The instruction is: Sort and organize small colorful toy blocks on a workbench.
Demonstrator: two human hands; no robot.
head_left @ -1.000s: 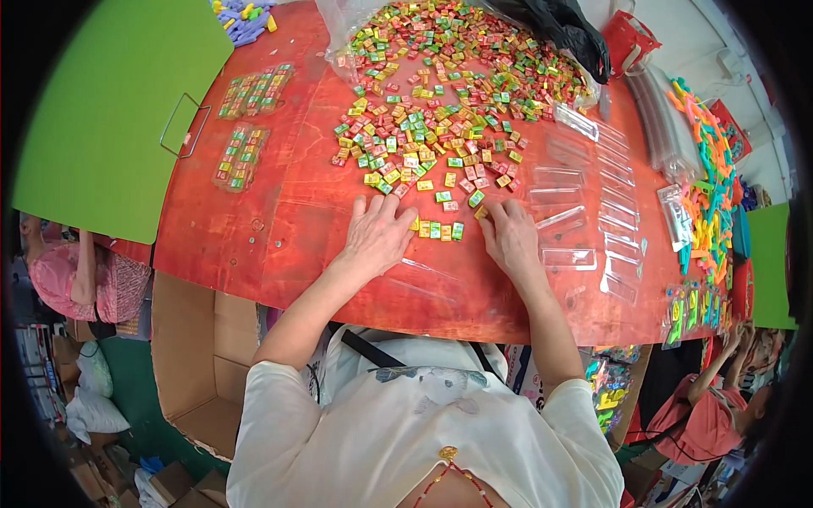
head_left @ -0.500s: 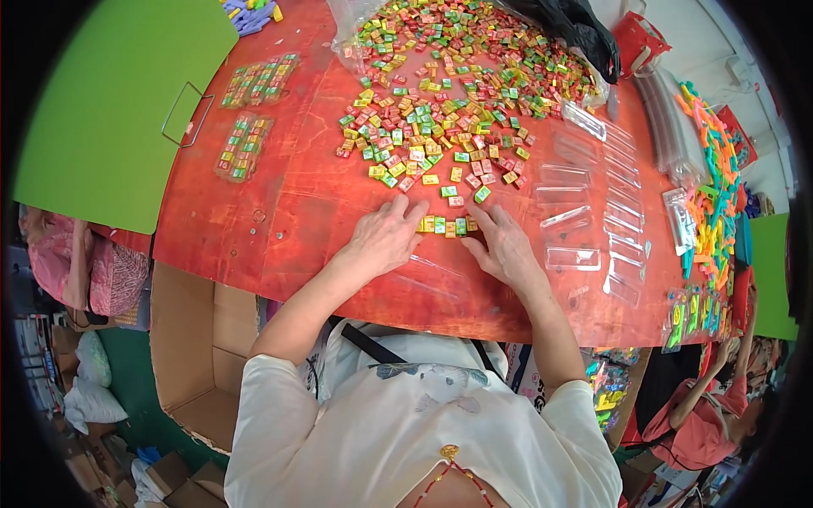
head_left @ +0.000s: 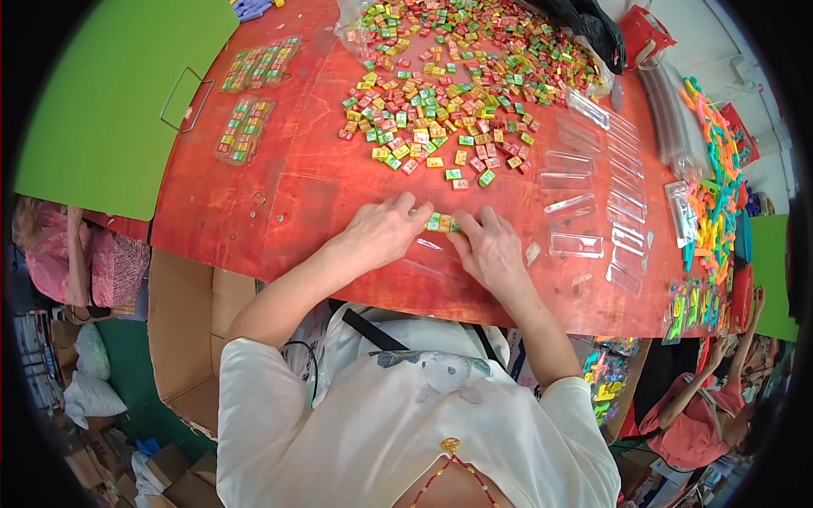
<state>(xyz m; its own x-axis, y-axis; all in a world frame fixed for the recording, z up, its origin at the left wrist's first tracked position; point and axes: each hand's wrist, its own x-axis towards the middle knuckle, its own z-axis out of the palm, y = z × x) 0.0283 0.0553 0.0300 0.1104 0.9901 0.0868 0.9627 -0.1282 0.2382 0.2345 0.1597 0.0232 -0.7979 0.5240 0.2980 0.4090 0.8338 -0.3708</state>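
Your left hand [head_left: 385, 233] and right hand [head_left: 491, 250] lie palm-down at frame centre on the red bench [head_left: 279, 195], fingers curled together around a short row of candies [head_left: 442, 223], pinched from both ends. Just right of your right hand lie clear sleeves [head_left: 576, 245]. Further up, the loose candy pile [head_left: 449, 93] spreads across the upper centre, with two filled sleeves [head_left: 246, 127] at upper left.
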